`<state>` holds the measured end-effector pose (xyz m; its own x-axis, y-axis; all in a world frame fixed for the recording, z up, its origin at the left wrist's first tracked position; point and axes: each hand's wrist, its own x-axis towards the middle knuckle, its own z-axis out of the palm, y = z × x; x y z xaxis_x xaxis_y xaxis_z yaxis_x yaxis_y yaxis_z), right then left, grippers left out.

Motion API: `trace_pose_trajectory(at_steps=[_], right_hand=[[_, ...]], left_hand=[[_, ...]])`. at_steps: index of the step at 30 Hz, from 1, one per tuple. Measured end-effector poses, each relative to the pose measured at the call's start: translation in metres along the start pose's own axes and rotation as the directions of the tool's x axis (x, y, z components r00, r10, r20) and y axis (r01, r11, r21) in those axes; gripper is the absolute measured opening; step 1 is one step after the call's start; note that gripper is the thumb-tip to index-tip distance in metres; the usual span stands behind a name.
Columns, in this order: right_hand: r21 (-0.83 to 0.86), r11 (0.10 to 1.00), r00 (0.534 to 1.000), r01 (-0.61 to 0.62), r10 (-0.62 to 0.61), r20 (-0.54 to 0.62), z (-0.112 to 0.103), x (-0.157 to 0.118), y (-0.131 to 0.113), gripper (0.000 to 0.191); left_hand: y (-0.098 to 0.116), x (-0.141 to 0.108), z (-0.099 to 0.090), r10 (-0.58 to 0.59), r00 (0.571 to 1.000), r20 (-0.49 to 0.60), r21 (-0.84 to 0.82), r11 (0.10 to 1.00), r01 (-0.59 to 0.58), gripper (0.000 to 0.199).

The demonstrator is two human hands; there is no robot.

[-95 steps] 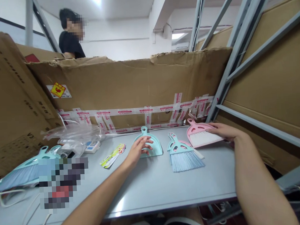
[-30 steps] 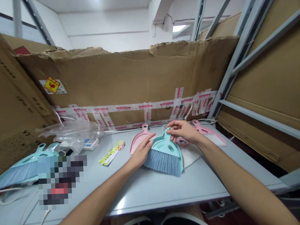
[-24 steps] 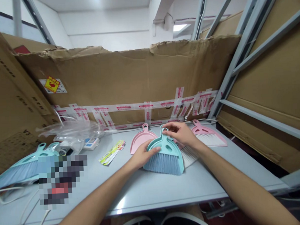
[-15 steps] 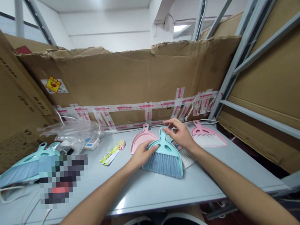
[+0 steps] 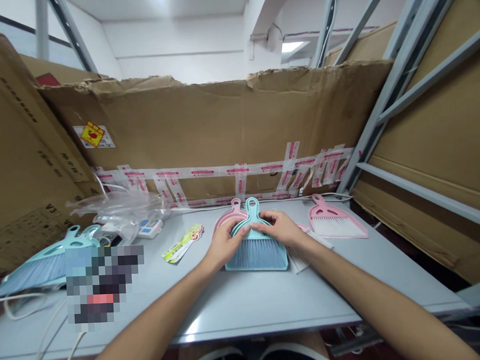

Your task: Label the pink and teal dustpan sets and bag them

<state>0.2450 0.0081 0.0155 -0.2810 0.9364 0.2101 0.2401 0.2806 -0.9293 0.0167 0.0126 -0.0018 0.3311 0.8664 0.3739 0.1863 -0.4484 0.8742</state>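
Note:
A teal hand brush (image 5: 263, 253) with blue-grey bristles lies in its teal dustpan (image 5: 284, 267), and their looped handles line up, pointing away from me. My left hand (image 5: 227, 241) grips the left shoulder of the pair, its thumb on top. From the other side my right hand (image 5: 284, 228) closes on the right shoulder, thumb likewise on the brush head. Behind my left hand is a pink dustpan (image 5: 222, 217), partly covered. White bristles (image 5: 299, 261) of another brush show beneath my right wrist; the rest of it is mostly hidden.
On the right lies a pink brush-and-dustpan set (image 5: 337, 221). Teal brushes and pans (image 5: 40, 263) lie at the left, near white cables (image 5: 42, 337) and a blurred-out patch. Printed cards (image 5: 183, 243), a plastic bag (image 5: 122, 209) and a tall cardboard sheet (image 5: 205, 123) stand farther back.
The teal set has turned from slanted to straight, with its handle shifted left. My right hand has come down from the handle to the set's right shoulder.

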Motion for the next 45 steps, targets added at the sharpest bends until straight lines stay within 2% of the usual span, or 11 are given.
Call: trace_pose_trajectory(at_steps=[7,15,20,25,28,30,33,35,37,40,45], right_hand=[[0.028,0.998,0.996,0.052,-0.050,-0.072,0.009,0.000,0.005,0.050],[-0.007,0.998,0.995,0.060,-0.061,-0.082,0.010,0.002,0.012,0.048],[0.050,0.998,0.999,0.032,-0.031,-0.035,0.007,0.004,0.013,0.048],[0.076,0.995,0.998,-0.060,0.061,-0.012,-0.008,0.009,0.017,0.053],[0.018,0.998,0.995,-0.065,0.066,-0.078,-0.031,0.014,0.019,0.054],[-0.052,0.994,0.984,-0.092,0.083,-0.157,-0.056,0.016,0.020,0.054],[-0.057,0.975,0.958,-0.217,0.201,-0.205,-0.106,0.014,0.026,0.059],[-0.017,0.951,0.924,-0.310,0.297,-0.239,-0.143,0.008,0.034,0.064],[-0.015,0.928,0.898,-0.372,0.355,-0.260,-0.177,-0.001,0.043,0.064],[-0.090,0.901,0.853,-0.425,0.366,-0.371,-0.218,-0.017,0.053,0.061],[-0.269,0.853,0.804,-0.447,0.252,-0.538,-0.247,-0.032,0.054,0.058]], left_hand=[[0.005,0.000,-0.003,0.053,0.998,-0.016,0.063,0.997,-0.052,0.033],[0.002,-0.001,-0.003,0.090,0.995,-0.043,0.109,0.990,-0.085,0.030],[-0.004,0.004,-0.006,0.013,0.998,-0.064,0.034,0.999,-0.011,0.035],[-0.008,0.008,-0.008,-0.180,0.977,-0.117,-0.201,0.967,0.154,0.052],[-0.007,0.007,-0.010,-0.285,0.956,-0.068,-0.253,0.932,0.260,0.060],[-0.005,0.006,-0.011,-0.249,0.967,-0.048,-0.201,0.951,0.235,0.059],[-0.003,0.003,-0.013,-0.044,0.999,-0.005,0.037,0.998,0.044,0.045],[-0.004,0.001,-0.013,0.098,0.991,0.091,0.249,0.961,-0.118,0.037],[-0.007,0.000,-0.012,0.197,0.954,0.226,0.403,0.873,-0.276,0.033],[-0.011,-0.002,-0.007,0.261,0.882,0.392,0.461,0.774,-0.434,0.040],[-0.010,-0.008,0.004,0.325,0.788,0.524,0.400,0.723,-0.564,0.045]])
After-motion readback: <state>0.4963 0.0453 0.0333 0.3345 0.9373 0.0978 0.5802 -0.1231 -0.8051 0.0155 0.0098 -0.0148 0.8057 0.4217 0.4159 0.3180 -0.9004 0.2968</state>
